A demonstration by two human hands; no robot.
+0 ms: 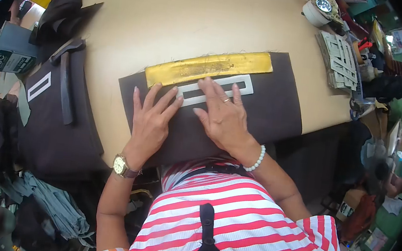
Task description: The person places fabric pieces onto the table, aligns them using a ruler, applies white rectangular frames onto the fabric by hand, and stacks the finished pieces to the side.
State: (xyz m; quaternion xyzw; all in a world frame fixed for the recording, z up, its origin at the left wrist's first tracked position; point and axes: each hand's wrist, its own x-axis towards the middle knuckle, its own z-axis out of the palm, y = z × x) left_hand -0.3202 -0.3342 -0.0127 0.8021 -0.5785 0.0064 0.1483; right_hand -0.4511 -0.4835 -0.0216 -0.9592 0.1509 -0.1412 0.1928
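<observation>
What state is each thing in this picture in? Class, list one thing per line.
left hand: flat, fingers spread, on the dark fabric
right hand: flat, pressing the white template
white template: lying flat on the fabric
dark fabric: spread on the table
yellow strip: lying along the fabric's top edge
stack of templates: piled, untouched

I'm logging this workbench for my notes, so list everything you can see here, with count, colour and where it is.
Dark fabric piece: one, dark brown, on the table's near edge under both hands.
White slotted template: one, white, on the fabric, under the fingertips.
Gold ruler: one, yellow-gold, along the fabric's far edge.
Table: one, tan.
Stacked dark pieces: a pile, dark brown, left, with a white rectangle outline on it.
Grey templates: a stack, grey, right edge.
Tape roll: one, white, far right.
ABC box: one, grey-blue, far left.
Left hand: flat on fabric, wristwatch.
Right hand: flat on template, ring, white bead bracelet.
</observation>
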